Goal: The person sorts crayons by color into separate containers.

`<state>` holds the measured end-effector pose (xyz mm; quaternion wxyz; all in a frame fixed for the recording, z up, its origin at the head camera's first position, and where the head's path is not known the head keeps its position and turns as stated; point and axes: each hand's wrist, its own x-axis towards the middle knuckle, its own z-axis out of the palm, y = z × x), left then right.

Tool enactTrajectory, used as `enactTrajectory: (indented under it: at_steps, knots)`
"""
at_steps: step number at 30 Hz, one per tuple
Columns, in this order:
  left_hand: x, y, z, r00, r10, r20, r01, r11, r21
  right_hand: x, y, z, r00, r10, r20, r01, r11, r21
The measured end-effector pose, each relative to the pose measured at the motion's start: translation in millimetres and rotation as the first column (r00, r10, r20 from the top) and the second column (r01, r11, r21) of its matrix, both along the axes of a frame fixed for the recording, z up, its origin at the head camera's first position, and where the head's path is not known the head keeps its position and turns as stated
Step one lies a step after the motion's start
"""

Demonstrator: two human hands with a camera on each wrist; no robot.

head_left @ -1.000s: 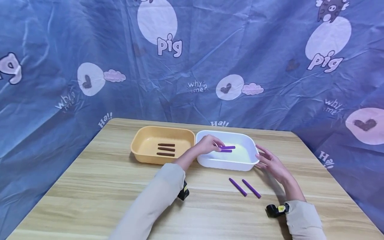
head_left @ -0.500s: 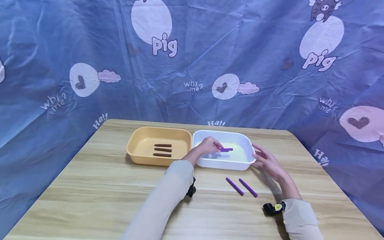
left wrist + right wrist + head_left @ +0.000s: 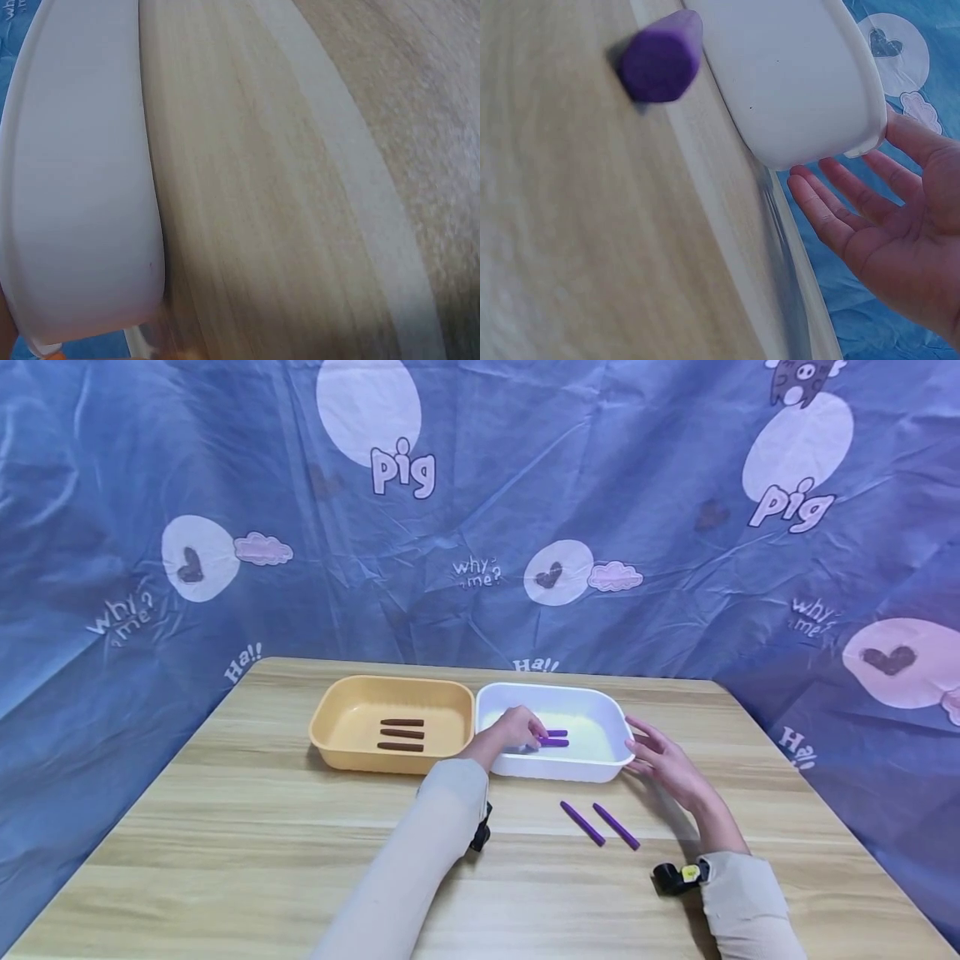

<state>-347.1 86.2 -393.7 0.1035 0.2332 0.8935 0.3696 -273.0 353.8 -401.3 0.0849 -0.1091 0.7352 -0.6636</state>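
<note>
Inside the white tray, my left hand pinches the left end of a purple crayon. A second purple crayon lies just behind it on the tray floor. My right hand rests against the tray's right end. In the right wrist view, that hand's fingers reach out loosely to the tray's end wall, with the thumb at the rim. Two more purple crayons, a left one and a right one, lie slanted on the table in front of the tray. Only a sliver of my left hand shows in the left wrist view.
A yellow tray stands against the white tray's left side. Three brown crayons lie in it in a row. The wooden table ends at a blue patterned cloth hanging behind.
Within the white tray, my left hand has shifted the purple crayon slightly towards me, and it now lies apart from the other. My right hand keeps its place on the tray's end.
</note>
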Motion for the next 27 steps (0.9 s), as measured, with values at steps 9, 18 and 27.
enactTrajectory:
  at_steps: [9,18,27]
  knots:
    - [2.7,-0.3,5.5,0.998,0.059,0.018,-0.059,0.998,-0.005,0.5,-1.3,0.9,1.000,0.002,0.003,-0.002,1.000,-0.015]
    - [9.2,-5.0,22.1,0.994,-0.067,-0.090,0.062,0.996,-0.057,1.6,-3.0,3.4,1.000,0.004,-0.003,-0.004,1.000,-0.024]
    - [27.2,-15.9,37.6,0.991,-0.087,-0.104,0.090,0.995,0.032,0.4,-1.6,2.0,1.000,-0.005,-0.004,0.005,1.000,-0.019]
